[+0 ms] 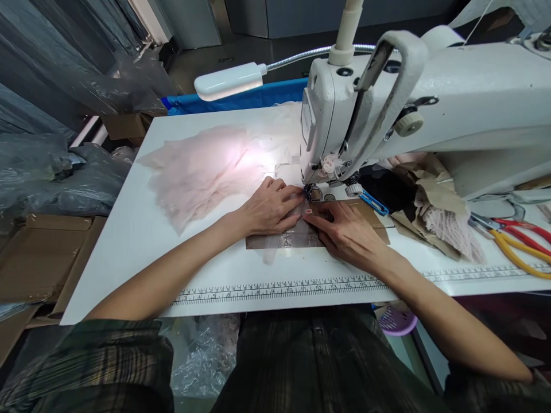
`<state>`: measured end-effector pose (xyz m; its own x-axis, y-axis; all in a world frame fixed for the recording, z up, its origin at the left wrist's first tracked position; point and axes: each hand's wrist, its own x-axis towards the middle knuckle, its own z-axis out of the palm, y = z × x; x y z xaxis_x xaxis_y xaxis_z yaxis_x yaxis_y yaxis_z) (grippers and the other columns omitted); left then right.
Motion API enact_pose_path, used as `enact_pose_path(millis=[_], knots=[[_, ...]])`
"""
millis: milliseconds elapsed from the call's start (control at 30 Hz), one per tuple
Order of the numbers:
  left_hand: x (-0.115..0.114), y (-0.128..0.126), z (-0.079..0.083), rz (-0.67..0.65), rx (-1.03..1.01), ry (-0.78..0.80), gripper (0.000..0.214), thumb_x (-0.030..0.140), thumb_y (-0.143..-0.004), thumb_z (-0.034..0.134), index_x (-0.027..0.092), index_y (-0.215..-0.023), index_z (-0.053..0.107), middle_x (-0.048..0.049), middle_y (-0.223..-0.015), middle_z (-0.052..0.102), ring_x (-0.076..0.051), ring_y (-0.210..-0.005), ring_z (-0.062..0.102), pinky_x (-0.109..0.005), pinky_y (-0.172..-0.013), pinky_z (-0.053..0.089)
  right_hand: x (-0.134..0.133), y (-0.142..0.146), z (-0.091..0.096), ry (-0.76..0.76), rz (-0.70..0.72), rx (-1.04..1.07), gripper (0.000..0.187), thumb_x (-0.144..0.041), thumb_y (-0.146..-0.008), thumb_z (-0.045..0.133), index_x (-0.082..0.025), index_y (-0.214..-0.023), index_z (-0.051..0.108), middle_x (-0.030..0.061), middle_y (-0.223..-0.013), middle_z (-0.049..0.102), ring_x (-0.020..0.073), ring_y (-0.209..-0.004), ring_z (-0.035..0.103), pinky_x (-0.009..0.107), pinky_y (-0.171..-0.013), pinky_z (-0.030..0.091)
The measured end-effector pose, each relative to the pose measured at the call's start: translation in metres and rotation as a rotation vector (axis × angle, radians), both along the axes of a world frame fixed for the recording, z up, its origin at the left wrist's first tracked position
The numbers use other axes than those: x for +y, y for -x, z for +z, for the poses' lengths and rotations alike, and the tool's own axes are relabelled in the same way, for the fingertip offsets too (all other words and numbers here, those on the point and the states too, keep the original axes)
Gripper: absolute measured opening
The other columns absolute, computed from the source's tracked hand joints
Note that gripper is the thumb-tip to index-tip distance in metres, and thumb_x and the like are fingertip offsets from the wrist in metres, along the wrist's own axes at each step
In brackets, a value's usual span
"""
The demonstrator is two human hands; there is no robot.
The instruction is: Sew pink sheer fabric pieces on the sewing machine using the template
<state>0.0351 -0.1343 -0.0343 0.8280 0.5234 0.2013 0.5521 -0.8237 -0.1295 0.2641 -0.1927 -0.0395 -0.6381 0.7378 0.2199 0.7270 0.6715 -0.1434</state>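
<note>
A sewing machine (pixel 473 97) crowds the space just beyond the hands, with a lamp (pixel 230 82) on the far left and a blue cutter (pixel 373 202) near the right. Pale pink cloth (pixel 202 166) lies across the table (pixel 124 246), left of the needle and under the left hand (pixel 273 207). That hand rests palm-down, fingers slightly spread; the right (pixel 348 232) bends inward, and whether it pinches I cannot tell.
</note>
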Motion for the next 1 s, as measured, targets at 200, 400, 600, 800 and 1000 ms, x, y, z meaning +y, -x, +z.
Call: enact_pose_path(millis=[200,400,600,800,1000], knots=[[0.001,0.000,0.001,0.004,0.004,-0.006,0.043,0.041,-0.096,0.041,0.013,-0.126,0.057,-0.0116,-0.133,0.055,-0.026,-0.094,0.050,-0.041,-0.079,0.040,0.003,-0.001,-0.005,-0.006,0.000,0.053,0.033,-0.014,-0.095,0.045,-0.019,-0.122,0.063,0.0160,-0.112,0.055,0.0294,-0.103,0.050,0.043,-0.084,0.045],[0.002,0.001,0.001,0.013,0.002,0.006,0.045,0.041,-0.098,0.039,0.012,-0.126,0.057,-0.0114,-0.134,0.056,-0.026,-0.093,0.050,-0.042,-0.077,0.039,0.006,-0.003,-0.010,-0.006,0.005,0.106,0.034,-0.014,-0.094,0.047,-0.018,-0.125,0.061,0.0159,-0.110,0.055,0.0293,-0.101,0.051,0.044,-0.084,0.047],[0.003,0.003,-0.004,0.025,-0.040,0.024,0.044,0.042,-0.096,0.042,0.013,-0.127,0.055,-0.0132,-0.136,0.054,-0.027,-0.095,0.050,-0.042,-0.076,0.038,0.004,-0.002,-0.011,-0.019,-0.023,0.115,0.033,-0.015,-0.094,0.047,-0.019,-0.123,0.063,0.0159,-0.111,0.054,0.0292,-0.099,0.052,0.044,-0.083,0.047],[0.003,0.002,-0.004,0.013,-0.006,-0.018,0.045,0.042,-0.096,0.041,0.012,-0.126,0.057,-0.0132,-0.138,0.053,-0.028,-0.094,0.050,-0.043,-0.075,0.037,0.005,-0.002,-0.011,-0.005,-0.017,0.092,0.034,-0.014,-0.093,0.048,-0.019,-0.124,0.062,0.0164,-0.113,0.054,0.0297,-0.101,0.051,0.045,-0.084,0.047],[-0.002,-0.003,0.000,0.010,0.010,-0.054,0.044,0.040,-0.095,0.043,0.010,-0.121,0.060,-0.0157,-0.134,0.056,-0.029,-0.093,0.052,-0.045,-0.077,0.037,0.004,-0.002,-0.011,0.001,-0.018,0.072,0.035,-0.015,-0.092,0.049,-0.019,-0.125,0.062,0.0169,-0.114,0.054,0.0306,-0.103,0.051,0.045,-0.083,0.048]])
